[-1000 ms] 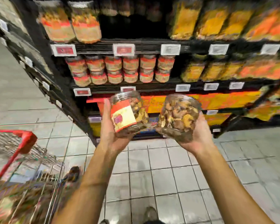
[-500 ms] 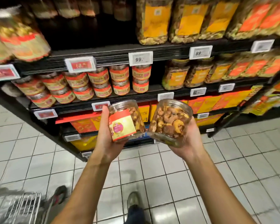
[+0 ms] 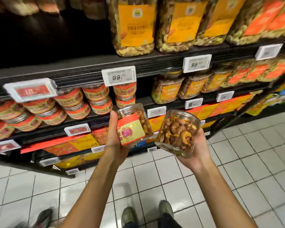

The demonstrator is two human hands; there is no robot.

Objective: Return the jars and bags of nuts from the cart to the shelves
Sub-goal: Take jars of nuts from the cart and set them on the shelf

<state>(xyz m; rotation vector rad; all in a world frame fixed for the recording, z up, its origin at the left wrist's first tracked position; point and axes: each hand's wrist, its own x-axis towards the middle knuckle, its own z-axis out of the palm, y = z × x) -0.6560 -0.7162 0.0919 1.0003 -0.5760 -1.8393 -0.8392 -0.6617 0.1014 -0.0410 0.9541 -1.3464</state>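
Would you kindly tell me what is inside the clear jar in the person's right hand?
Browned mixed nuts, some curved like cashews, show through the clear jar that the right hand grips. The palm covers its underside, hiding whatever lies there.

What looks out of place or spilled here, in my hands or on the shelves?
Nothing stands out. The labelled jar in the left hand and the other jar in the right hand are held tilted; no nuts lie on the floor, and the shelved jars sit stacked in rows.

left hand [image 3: 113, 134]: fingers hidden behind jar [image 3: 132, 127] | red tag [image 3: 30, 91]: blurred
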